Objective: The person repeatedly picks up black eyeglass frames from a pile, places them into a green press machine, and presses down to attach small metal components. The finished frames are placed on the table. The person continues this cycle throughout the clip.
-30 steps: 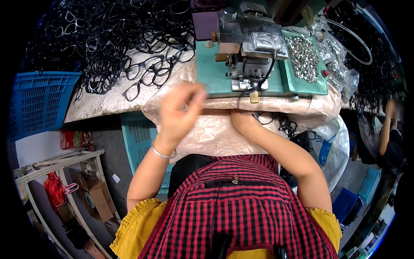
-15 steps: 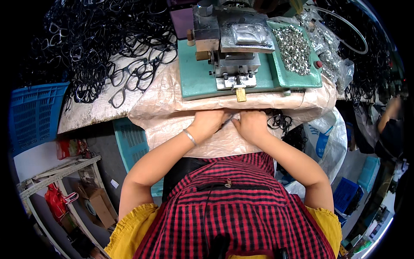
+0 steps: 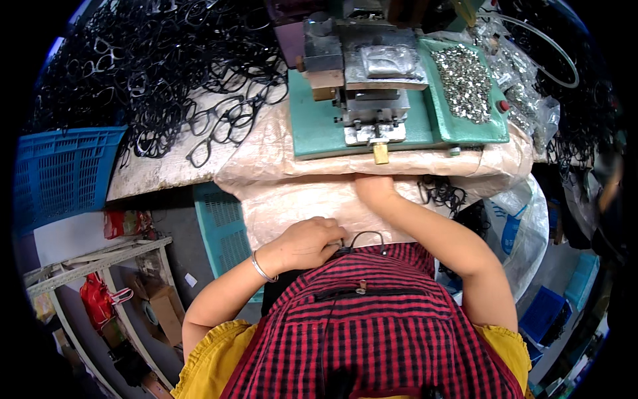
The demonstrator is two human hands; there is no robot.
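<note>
My left hand (image 3: 306, 241) is low over the near edge of the tan plastic sheet (image 3: 292, 203), just above the checked apron. Its fingers are curled closed on a black eyeglass frame (image 3: 369, 233), whose rim sticks out to the right. My right hand (image 3: 373, 189) reaches in beneath the sheet's folded edge below the machine, so its fingers are hidden. Several black eyeglass frames (image 3: 444, 194) lie in a bunch on the sheet to the right of that hand.
A metal press machine on a green base (image 3: 319, 143) stands ahead, with a green tray (image 3: 458, 133) of small metal parts at its right. Piled black eyeglass frames (image 3: 166, 126) cover the bench's left. A blue basket (image 3: 56, 179) stands far left, a white plastic sack (image 3: 525, 233) at right.
Both hands were together at the sheet's fold. My left hand has drawn back toward my lap with the eyeglass frame, while my right hand has gone further under the fold.
</note>
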